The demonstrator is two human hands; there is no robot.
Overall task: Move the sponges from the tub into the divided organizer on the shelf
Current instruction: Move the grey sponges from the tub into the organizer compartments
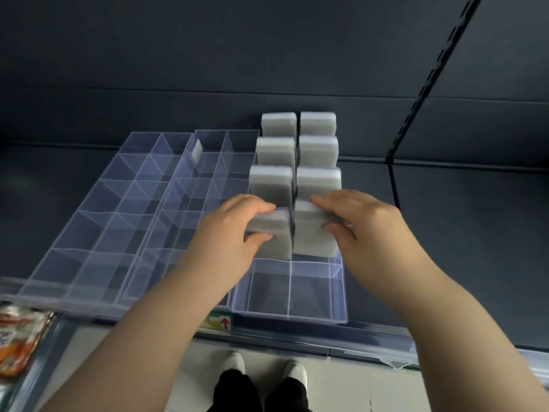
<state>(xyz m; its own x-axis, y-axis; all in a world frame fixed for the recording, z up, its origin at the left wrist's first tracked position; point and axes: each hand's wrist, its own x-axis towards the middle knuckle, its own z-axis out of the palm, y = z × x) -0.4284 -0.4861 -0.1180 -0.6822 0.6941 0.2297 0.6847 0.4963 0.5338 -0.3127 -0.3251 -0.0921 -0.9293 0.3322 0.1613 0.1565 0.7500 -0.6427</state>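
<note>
The sponges are soft grey-white blocks, rectangular with rounded corners and a faintly fuzzy face. Six sponges [276, 150] stand on edge in the right organizer [343, 292], a clear hard-plastic tray with thin dividers. They fill its three far rows, two abreast.

In the fourth row the left hand [234, 224] grips the left sponge [277, 236], fingers curled over its top and thumb on its near face. The right hand [359, 221] holds the right sponge [312, 233] the same way. These two stand side by side, parted by the centre divider; I can't tell whether they touch the bottom.

The middle organizer [208, 133] and the left organizer [133, 136], also clear plastic, lie alongside on the dark matte shelf [445, 218].
</note>
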